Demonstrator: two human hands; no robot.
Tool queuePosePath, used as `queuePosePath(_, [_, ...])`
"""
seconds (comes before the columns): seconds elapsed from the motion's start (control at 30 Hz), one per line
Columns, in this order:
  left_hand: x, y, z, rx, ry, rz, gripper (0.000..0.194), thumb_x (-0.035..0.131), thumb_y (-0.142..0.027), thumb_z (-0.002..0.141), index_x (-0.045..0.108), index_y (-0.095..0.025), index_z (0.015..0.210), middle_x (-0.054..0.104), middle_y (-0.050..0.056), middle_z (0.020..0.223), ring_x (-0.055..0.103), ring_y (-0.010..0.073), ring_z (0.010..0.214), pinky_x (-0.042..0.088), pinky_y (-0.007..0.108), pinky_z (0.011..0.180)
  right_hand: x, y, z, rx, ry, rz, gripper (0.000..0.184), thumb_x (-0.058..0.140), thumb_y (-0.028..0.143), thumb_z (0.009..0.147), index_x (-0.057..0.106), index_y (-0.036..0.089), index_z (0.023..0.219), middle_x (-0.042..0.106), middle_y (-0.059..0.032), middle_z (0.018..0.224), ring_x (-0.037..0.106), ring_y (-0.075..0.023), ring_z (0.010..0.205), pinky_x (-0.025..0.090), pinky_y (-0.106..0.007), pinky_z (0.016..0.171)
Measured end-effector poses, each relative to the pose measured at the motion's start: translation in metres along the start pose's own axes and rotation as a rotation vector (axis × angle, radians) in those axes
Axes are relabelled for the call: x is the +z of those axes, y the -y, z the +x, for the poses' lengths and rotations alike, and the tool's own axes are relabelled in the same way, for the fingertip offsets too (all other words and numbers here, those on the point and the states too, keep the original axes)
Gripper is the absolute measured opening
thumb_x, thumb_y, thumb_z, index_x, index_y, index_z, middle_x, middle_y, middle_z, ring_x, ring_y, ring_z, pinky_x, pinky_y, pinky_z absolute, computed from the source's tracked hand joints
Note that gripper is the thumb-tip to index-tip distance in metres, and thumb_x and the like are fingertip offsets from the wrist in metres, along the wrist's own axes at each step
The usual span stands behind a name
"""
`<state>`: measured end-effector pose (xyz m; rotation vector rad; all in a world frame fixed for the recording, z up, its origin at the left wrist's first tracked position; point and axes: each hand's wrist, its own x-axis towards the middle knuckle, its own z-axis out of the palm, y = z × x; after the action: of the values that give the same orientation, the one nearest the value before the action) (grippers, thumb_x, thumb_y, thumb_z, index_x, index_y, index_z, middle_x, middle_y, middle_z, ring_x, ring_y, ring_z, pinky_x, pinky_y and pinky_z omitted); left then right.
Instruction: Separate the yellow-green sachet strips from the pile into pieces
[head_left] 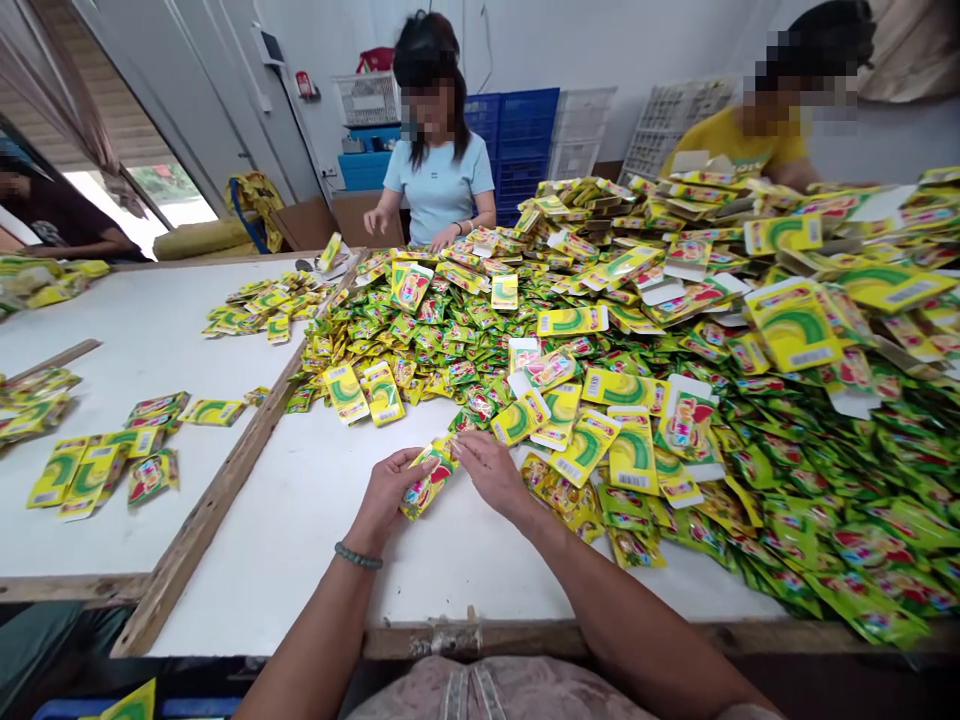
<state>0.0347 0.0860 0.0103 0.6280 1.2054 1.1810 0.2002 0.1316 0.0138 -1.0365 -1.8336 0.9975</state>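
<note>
Item: small yellow-green packet (427, 480), printed with a red and green picture, held over the bare white tabletop (315, 540) just in front of the person, at the near edge of the big heap. Left hand (386, 495): fingers closed around the lower end of the packet, a beaded bracelet (358, 557) on the wrist. Right hand (491, 470): fingertips pinched on the upper end of the same packet, so both hands clamp it between them, tilted. Surroundings: heap of packets (750, 420) covering the right half of the tabletop, mixed with yellow cards (791, 325) bearing a green arc and a white barcode patch; a smaller scatter of packets (262, 305) farther off to the left; a few sorted cards (82, 475) on the adjoining tabletop, beyond a wooden edge strip (225, 490). Co-workers: one person in a light blue shirt (439, 185) across the tabletop with hands on the heap, another in a yellow shirt (739, 140) at the far right, a third arm at the far left. Blue crates (525, 130) stand against the back wall. Handling note, as a judgement: the packet looks thin and slippery, so pinching it by the ends, flat and untwisted, should keep it from creasing. Writing: print on packets and cards is too small and blurred to read; no brand can be made out.
</note>
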Motion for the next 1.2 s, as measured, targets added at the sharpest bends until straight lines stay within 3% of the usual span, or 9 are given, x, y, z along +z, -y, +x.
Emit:
queuePosePath(0.13, [-0.001,-0.003,-0.003,-0.006,0.021,0.039,0.042,0.082,-0.029,0.055,0.065,-0.013,0.090,0.072,0.003,0.075,0.065,0.0144,0.061,0.050,0.024,0.059,-0.001,-0.004,0.001,0.116,0.129,0.161,0.031,0.050,0.045,0.085,0.068,0.020,0.083,0.065,-0.0004,0.076,0.057,-0.0177,0.073,0.043,-0.028,0.065])
queuePosePath(0.33, [0.002,-0.002,-0.004,-0.024,0.077,0.050,0.039,0.082,-0.026,0.056,0.066,-0.012,0.089,0.072,0.004,0.076,0.064,0.0134,0.061,0.050,0.022,0.059,-0.002,-0.006,0.001,0.056,-0.068,-0.170,0.009,0.069,0.031,0.072,0.073,0.023,0.072,0.064,-0.0030,0.073,0.053,-0.0212,0.086,0.038,-0.036,0.082])
queuePosePath(0.57, [-0.001,0.002,-0.001,0.025,0.040,-0.028,0.036,0.079,-0.026,0.060,0.066,-0.011,0.090,0.071,0.004,0.073,0.064,0.0136,0.062,0.050,0.022,0.059,0.002,0.007,-0.003,0.052,0.005,-0.017,0.020,0.052,0.030,0.086,0.070,0.022,0.092,0.064,-0.0059,0.099,0.053,-0.0197,0.105,0.038,-0.033,0.090])
queuePosePath(0.63, [-0.003,0.002,-0.001,0.038,0.041,-0.048,0.035,0.079,-0.025,0.059,0.066,-0.011,0.088,0.070,0.004,0.072,0.064,0.0136,0.061,0.050,0.022,0.059,0.005,0.011,-0.005,0.028,0.079,-0.039,0.023,0.053,0.035,0.085,0.070,0.021,0.081,0.065,-0.0055,0.094,0.052,-0.0214,0.108,0.037,-0.034,0.091])
queuePosePath(0.73, [-0.006,0.002,-0.002,0.049,0.043,-0.072,0.033,0.079,-0.026,0.059,0.067,-0.011,0.085,0.070,0.004,0.074,0.063,0.0136,0.061,0.050,0.024,0.060,0.010,0.011,-0.007,0.007,0.220,-0.010,0.026,0.054,0.041,0.084,0.069,0.021,0.074,0.065,-0.0020,0.079,0.056,-0.0189,0.091,0.040,-0.032,0.085])
queuePosePath(0.83, [-0.005,0.003,-0.003,0.027,0.066,-0.098,0.039,0.078,-0.028,0.061,0.065,-0.012,0.094,0.070,0.005,0.079,0.064,0.0141,0.064,0.051,0.024,0.063,0.015,0.005,-0.006,0.031,0.228,0.035,0.025,0.056,0.039,0.083,0.068,0.019,0.076,0.064,0.0000,0.073,0.056,-0.0165,0.079,0.042,-0.030,0.079])
queuePosePath(0.97, [-0.001,0.006,-0.005,-0.042,0.119,-0.065,0.044,0.077,-0.030,0.063,0.062,-0.013,0.100,0.070,0.006,0.081,0.065,0.0150,0.067,0.050,0.024,0.063,0.024,-0.001,-0.006,0.029,0.232,0.045,0.021,0.052,0.034,0.084,0.066,0.019,0.079,0.065,-0.0004,0.076,0.057,-0.0174,0.082,0.043,-0.029,0.076])
queuePosePath(1.1, [-0.018,-0.007,-0.004,-0.027,-0.027,0.025,0.042,0.079,-0.029,0.057,0.063,-0.011,0.090,0.070,0.006,0.073,0.063,0.0145,0.059,0.049,0.024,0.057,0.024,-0.004,-0.001,0.015,0.081,0.045,0.026,0.051,0.031,0.085,0.058,0.020,0.107,0.066,-0.0037,0.094,0.059,-0.0172,0.087,0.045,-0.029,0.076])
queuePosePath(1.2, [-0.065,-0.041,-0.005,0.169,-0.377,0.143,0.045,0.076,-0.031,0.057,0.062,-0.012,0.096,0.069,0.005,0.074,0.062,0.0163,0.060,0.050,0.027,0.056,0.014,-0.013,0.007,-0.055,-0.113,-0.274,0.037,0.049,0.029,0.087,0.049,0.018,0.122,0.060,-0.0108,0.116,0.052,-0.0222,0.109,0.038,-0.037,0.092])
